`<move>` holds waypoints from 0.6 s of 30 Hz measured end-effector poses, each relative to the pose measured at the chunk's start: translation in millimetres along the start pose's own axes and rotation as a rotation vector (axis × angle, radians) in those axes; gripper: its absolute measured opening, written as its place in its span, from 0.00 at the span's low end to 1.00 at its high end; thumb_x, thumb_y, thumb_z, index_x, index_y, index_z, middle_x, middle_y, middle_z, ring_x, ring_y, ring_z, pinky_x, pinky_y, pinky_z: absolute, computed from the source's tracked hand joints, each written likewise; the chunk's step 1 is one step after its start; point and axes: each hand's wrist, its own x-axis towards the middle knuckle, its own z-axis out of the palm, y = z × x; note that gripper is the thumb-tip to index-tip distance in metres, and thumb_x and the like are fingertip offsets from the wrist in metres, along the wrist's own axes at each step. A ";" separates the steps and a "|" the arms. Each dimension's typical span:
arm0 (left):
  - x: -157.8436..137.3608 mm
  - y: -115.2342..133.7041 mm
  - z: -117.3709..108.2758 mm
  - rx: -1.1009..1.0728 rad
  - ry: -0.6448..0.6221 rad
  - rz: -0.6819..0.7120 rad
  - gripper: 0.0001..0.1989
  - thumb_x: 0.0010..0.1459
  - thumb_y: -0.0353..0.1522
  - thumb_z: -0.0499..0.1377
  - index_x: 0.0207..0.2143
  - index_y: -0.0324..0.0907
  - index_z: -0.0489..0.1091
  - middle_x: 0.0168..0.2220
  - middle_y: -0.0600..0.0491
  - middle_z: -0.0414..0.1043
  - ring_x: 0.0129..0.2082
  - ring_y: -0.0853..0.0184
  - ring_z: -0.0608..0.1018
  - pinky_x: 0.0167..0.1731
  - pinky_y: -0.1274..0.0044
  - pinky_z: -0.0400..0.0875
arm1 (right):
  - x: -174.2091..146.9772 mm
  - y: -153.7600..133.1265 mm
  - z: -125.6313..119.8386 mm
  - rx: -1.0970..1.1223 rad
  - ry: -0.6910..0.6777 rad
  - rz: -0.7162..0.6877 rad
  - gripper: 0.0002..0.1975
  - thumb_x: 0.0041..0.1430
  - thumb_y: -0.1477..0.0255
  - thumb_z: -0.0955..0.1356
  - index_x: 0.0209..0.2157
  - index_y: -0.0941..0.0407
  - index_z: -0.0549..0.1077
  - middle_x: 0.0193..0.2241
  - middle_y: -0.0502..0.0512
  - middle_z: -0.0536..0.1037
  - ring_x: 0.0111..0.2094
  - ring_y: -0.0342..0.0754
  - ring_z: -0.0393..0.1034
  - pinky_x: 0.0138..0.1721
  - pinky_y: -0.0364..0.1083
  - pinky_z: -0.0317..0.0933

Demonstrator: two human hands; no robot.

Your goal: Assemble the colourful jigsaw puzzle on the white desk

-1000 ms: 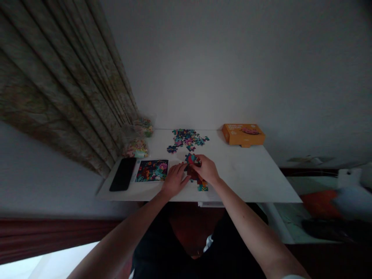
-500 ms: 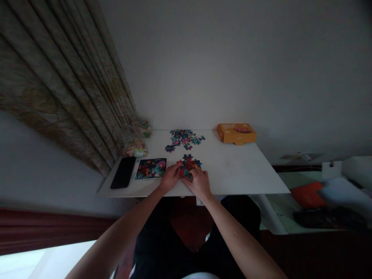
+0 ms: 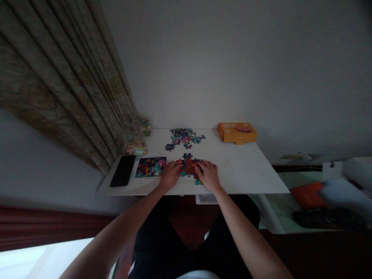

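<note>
A partly joined jigsaw puzzle [image 3: 189,166], brown in the middle with red, blue and teal pieces around it, lies near the front edge of the white table. My left hand [image 3: 171,174] is closed on its left side, the fingers together and bent over the red pieces. On the right side rests my right hand [image 3: 209,174], fingers spread over the puzzle's edge and partly hiding it. A teal and yellow piece [image 3: 198,181] shows at the lower right, beside my right thumb. Farther back lies a heap of loose jigsaw pieces [image 3: 183,136].
Left of my left hand lies a printed picture sheet [image 3: 150,167], with a black phone [image 3: 123,171] beside it. Clear bags of small colourful bits [image 3: 135,147] stand by the curtain [image 3: 95,85]. An orange box [image 3: 237,133] sits at the back right of the table [image 3: 241,166].
My right hand has moved right, from a bent-finger grip over the puzzle's lower part to spread fingers at its right edge. More of the puzzle's brown middle shows. My left hand has shifted slightly left.
</note>
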 end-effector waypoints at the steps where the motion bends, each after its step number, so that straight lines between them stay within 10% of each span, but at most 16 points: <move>1: 0.0 1.7 -0.9 0.010 0.014 0.008 0.15 0.68 0.28 0.54 0.52 0.46 0.77 0.46 0.48 0.76 0.49 0.58 0.77 0.52 0.63 0.74 | -0.1 -0.6 -0.1 -0.004 -0.001 -0.001 0.20 0.73 0.60 0.61 0.57 0.50 0.75 0.61 0.62 0.74 0.59 0.59 0.67 0.57 0.60 0.57; 18: -9.2 15.7 -5.2 0.016 0.069 0.271 0.13 0.62 0.27 0.60 0.48 0.44 0.79 0.50 0.47 0.81 0.52 0.58 0.80 0.55 0.62 0.75 | -1.1 2.5 -4.0 -0.029 -0.154 -0.147 0.22 0.70 0.55 0.65 0.60 0.47 0.74 0.66 0.57 0.70 0.66 0.62 0.61 0.67 0.69 0.48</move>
